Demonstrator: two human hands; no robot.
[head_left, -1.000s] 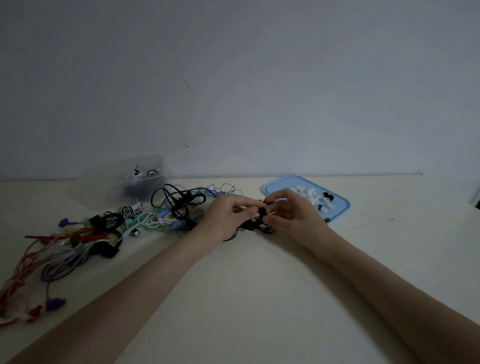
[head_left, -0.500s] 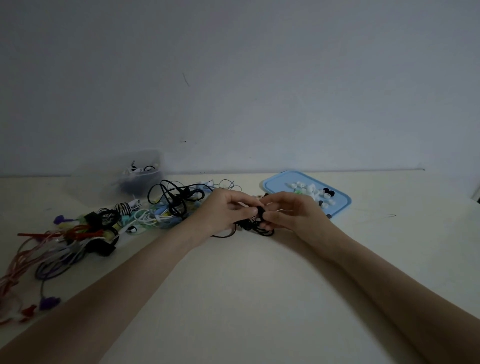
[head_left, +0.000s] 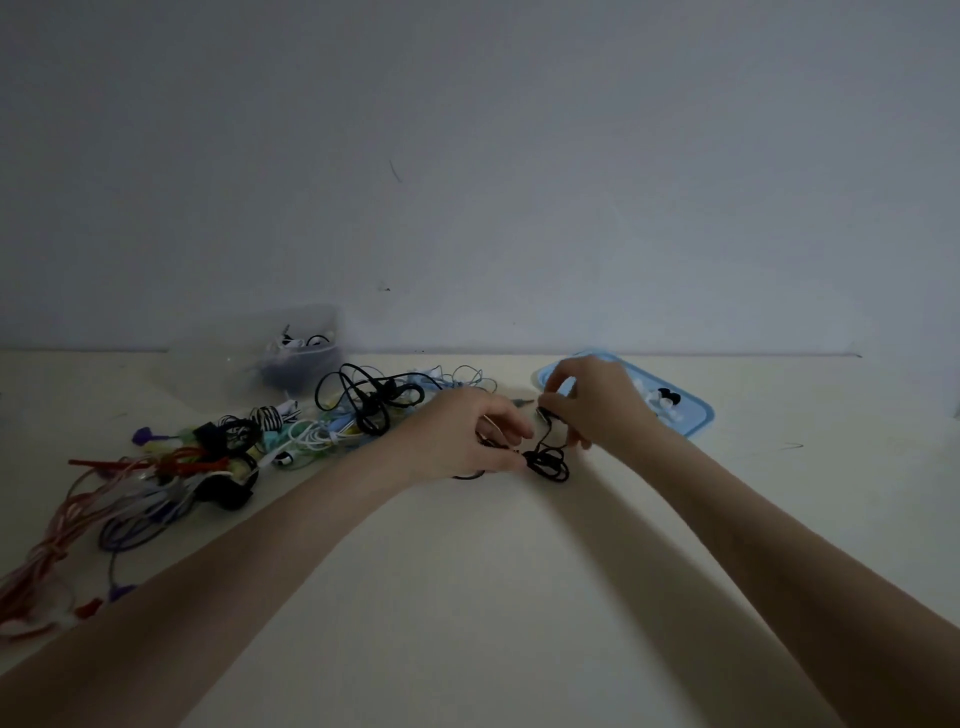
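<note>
Black earphone cord (head_left: 545, 462) lies bunched beside the blue tray (head_left: 698, 418); I see left hand (head_left: 457, 441) fingers gripping it, right hand (head_left: 597, 405) fingers pinching its end.

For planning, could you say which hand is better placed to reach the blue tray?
Likely right: the right hand, pinching the black cable, is at the blue tray; the left hand is farther off.

We count two hands: left hand (head_left: 457, 436), right hand (head_left: 597, 405). One black cord (head_left: 545, 462) at centre. One blue tray (head_left: 701, 411) at centre right. One clear tub (head_left: 322, 322) at centre left. The heap of cables (head_left: 208, 452) at left is too tangled to count.
</note>
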